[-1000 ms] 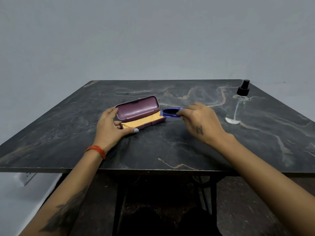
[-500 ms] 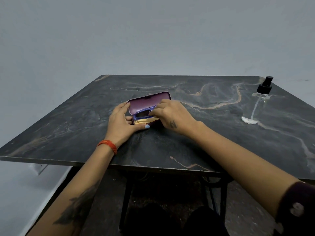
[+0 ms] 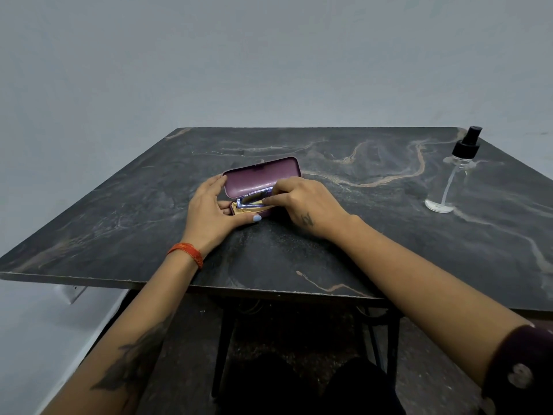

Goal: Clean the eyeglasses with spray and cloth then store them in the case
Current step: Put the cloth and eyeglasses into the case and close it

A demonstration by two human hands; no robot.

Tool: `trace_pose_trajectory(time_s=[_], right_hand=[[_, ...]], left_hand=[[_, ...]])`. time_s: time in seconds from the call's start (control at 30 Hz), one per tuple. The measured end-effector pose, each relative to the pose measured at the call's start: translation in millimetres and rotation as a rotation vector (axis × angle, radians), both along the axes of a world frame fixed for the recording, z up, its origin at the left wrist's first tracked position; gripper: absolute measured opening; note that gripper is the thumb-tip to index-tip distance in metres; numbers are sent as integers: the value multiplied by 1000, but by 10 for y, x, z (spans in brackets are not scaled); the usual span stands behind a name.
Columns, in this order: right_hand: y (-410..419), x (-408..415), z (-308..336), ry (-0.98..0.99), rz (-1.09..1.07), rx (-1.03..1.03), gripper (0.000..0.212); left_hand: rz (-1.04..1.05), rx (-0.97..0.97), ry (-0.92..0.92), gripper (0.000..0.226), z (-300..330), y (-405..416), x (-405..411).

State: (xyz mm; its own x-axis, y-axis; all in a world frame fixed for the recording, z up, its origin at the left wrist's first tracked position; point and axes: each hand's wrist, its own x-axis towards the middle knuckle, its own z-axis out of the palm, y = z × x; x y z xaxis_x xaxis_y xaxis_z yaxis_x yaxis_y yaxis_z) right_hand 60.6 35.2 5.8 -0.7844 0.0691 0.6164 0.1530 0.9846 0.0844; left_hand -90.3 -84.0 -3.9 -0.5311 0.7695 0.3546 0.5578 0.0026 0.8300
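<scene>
Two hands work at the open case (image 3: pixel 263 178) near the middle of the dark worktop (image 3: pixel 359 250). The left hand (image 3: pixel 211 215) steadies the case's left end, thumb along the front edge and fingers by the raised lid, its grip cupped round the base. The right hand (image 3: pixel 302 202) pinches the folded eyeglasses (image 3: pixel 253 200) by their right end, so its grip is closed on the frame, and the glasses lie partly down in the tray on a tan lining or cloth (image 3: pixel 239 211) (which of the two I cannot tell). The spray bottle (image 3: pixel 457 172) stands well apart, near the far right corner.

The step in hand looks like the last one: seating the glasses, then shutting the lid. To do it well, lay the frame flat and lengthwise with the arms folded under, so nothing rides up over the rim. Keep fingertips on the frame edge rather than the lenses, since a fresh smear would undo the cleaning. Let the left hand keep the base from sliding on the smooth stone. Before closing, check that no tan material bunches at the hinge or the front lip, then bring the lid down evenly.
</scene>
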Motion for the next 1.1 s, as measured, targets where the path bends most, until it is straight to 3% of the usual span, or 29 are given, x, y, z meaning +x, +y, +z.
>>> trace_pose_trajectory(time_s=[0.13, 0.3, 0.47, 0.6, 0.83, 1.1], right_hand=[[19, -12, -4, 4, 29, 42, 29], [2, 47, -5, 32, -32, -54, 33], [-21, 100, 55, 329, 0, -338, 25], [120, 107, 102, 538, -150, -493, 29], [203, 110, 102, 252, -232, -1116, 50], [284, 143, 79, 353, -212, -1277, 15]], left_hand=[[0, -1, 12, 103, -7, -9, -7], [-12, 4, -1, 103, -19, -23, -16], [-9, 47, -15, 93, 10, -47, 30], [0, 51, -18, 104, 23, -46, 27], [13, 42, -12, 108, 14, -37, 35], [-20, 80, 24, 80, 14, -54, 55]])
